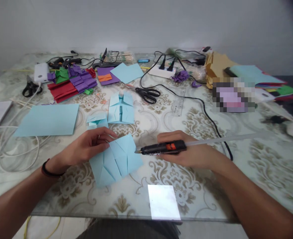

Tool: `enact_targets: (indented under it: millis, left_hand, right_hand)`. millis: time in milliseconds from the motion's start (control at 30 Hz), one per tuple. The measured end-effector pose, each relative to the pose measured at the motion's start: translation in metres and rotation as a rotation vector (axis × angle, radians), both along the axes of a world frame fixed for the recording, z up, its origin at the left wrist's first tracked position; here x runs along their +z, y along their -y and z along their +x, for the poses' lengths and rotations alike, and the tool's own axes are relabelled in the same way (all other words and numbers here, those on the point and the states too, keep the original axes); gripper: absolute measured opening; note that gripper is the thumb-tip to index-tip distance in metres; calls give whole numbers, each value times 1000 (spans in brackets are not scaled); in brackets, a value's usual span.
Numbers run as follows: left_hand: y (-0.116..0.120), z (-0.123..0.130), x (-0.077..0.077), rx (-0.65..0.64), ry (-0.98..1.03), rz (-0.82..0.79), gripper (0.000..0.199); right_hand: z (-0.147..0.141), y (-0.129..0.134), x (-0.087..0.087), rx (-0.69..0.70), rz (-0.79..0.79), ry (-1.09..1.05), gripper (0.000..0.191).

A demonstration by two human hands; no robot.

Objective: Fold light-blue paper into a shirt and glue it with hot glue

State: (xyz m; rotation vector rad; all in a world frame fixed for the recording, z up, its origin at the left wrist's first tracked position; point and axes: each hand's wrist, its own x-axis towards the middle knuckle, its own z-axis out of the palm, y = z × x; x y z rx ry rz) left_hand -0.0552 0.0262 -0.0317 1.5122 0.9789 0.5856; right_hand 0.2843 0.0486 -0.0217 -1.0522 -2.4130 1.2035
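Observation:
My left hand (93, 146) pinches the upper left edge of a folded light blue paper (116, 162), which is tilted above the patterned table. In my right hand (176, 149) is a black hot glue gun (161, 147) with an orange part and a long clear glue stick (226, 137) out of its back. The gun's nozzle points left, at or very near the paper's right edge; contact cannot be made out. Just beyond lie another folded light blue paper piece (121, 109) and a smaller one (97, 120), partly behind my left hand.
A light blue sheet (49, 119) lies at the left by a white cable. Black scissors (147, 94), a clear ruler (179, 104) and a white power strip (162, 70) are farther back. Purple folded paper (83, 79) sits back left. A black cord (208, 116) curves along the right.

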Motion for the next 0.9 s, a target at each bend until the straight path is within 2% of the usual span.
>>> enact_targets:
  millis: [533, 900]
  left_hand:
    - [-5, -3, -1, 8, 1, 14, 28]
    - [-4, -1, 1, 14, -1, 7, 28]
  right_hand:
    - [5, 0, 2, 11, -156, 96, 21]
    - [4, 3, 6, -18, -176, 145, 18]
